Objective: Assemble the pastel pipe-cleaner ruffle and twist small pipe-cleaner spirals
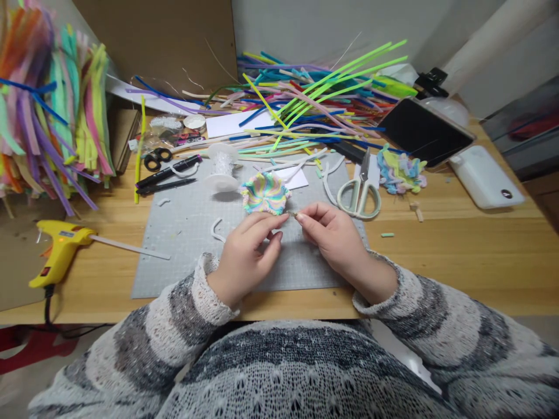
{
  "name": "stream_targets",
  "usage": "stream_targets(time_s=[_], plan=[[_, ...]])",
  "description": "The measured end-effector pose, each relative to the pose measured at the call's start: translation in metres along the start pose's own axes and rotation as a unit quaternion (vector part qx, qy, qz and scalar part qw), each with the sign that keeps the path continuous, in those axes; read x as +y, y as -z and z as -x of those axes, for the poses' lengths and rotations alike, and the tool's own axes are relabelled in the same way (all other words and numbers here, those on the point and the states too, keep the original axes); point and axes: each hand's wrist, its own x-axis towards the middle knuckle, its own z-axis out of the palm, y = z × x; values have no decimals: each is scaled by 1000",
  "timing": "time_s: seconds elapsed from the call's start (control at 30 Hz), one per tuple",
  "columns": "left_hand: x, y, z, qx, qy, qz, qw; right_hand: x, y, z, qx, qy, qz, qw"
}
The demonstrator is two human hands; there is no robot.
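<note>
Patterned knitwear (pixel 297 372) spreads nearest, well this side of the ruffled pastel flower (pixel 265 195). Just off that flower's near right edge, a small dark piece (pixel 293 215) sits between the hands, its long axis seemingly sideways. The right hand (pixel 332 235) pinches its right end; the left hand (pixel 251 250), nearer the flower, points a forefinger at the other end, thumb apart; whether it grips, I cannot tell.

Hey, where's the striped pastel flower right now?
In the head view, the flower is near the middle of the picture, over the grey mat, just beyond the left hand and right of the spool.
</note>
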Motion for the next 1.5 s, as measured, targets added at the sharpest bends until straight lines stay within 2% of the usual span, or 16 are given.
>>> stream_targets(time_s=[0.2, 0.27, 0.33, 0.4, 0.47, 0.53, 0.6, 0.73, 0.83, 1.07, 1.27, 1.5], plan=[[2, 0, -1, -4, 3, 39, 999, 2, 1, 0, 19, 31, 20, 999], [4, 0, -2, -10, 38, 69, 997, 1, 1, 0, 23, 41, 28, 998], [6, 0, -3, -13, 104, 119, 987, 1, 0, 1, 29, 53, 42, 997], [6, -1, -5, -11, 196, 202, 960, 2, 0, 3, 35, 74, 68, 994], [5, -2, -6, -9, 281, 287, 916, 4, 0, 5, 34, 107, 109, 988], [4, -4, -8, -12, 329, 339, 881, 5, -1, 7, 27, 142, 159, 977], [2, -5, -9, -10, 345, 357, 868, 5, 0, 9, 23, 177, 201, 963], [2, -6, -9, 1, 359, 359, 861, 1, 0, 11, 23, 230, 248, 941], [3, -7, -8, 19, 356, 340, 871, 0, 0, 11, 20, 238, 260, 936], [2, -7, -6, 49, 299, 286, 909, 0, 0, 11, 7, 236, 237, 942], [2, -5, -5, 45, 257, 267, 928, -1, 0, 11, 1, 220, 219, 951], [3, -2, -7, 35, 253, 253, 933, 0, 1, 10, -11, 212, 224, 951]])
